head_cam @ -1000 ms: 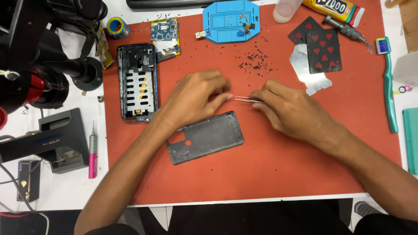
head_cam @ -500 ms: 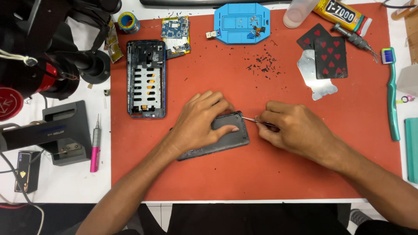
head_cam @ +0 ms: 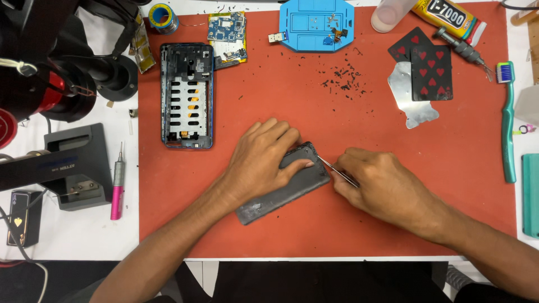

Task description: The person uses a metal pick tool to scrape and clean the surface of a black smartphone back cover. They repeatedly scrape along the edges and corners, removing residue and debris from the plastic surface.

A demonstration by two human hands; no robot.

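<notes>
Right grip: right hand (head_cam: 387, 188) pinches metal tweezers (head_cam: 335, 170), tips at the top corner of the grey back cover (head_cam: 286, 188).
Left grip: left hand (head_cam: 264, 163) spread flat, fingers pressed on the cover, pinning it to the red mat (head_cam: 393, 235).
Cover: lies tilted under the left hand, directly left of the tweezers grip.
Handling: thin, light, probably flexy plastic; likely slides on the mat unless pinned. Hold by the long edges, pry at the corner only.
Up-left of grip: phone frame (head_cam: 187, 95), circuit board (head_cam: 226, 31).
Above grip: blue screw tray (head_cam: 317, 25), black debris (head_cam: 342, 78).
Up-right: playing cards (head_cam: 429, 70), metal shield plate (head_cam: 412, 106), glue tube (head_cam: 446, 17).
Far right: toothbrush (head_cam: 507, 123).
Far left on counter (head_cam: 84, 235): pink screwdriver (head_cam: 117, 188).
</notes>
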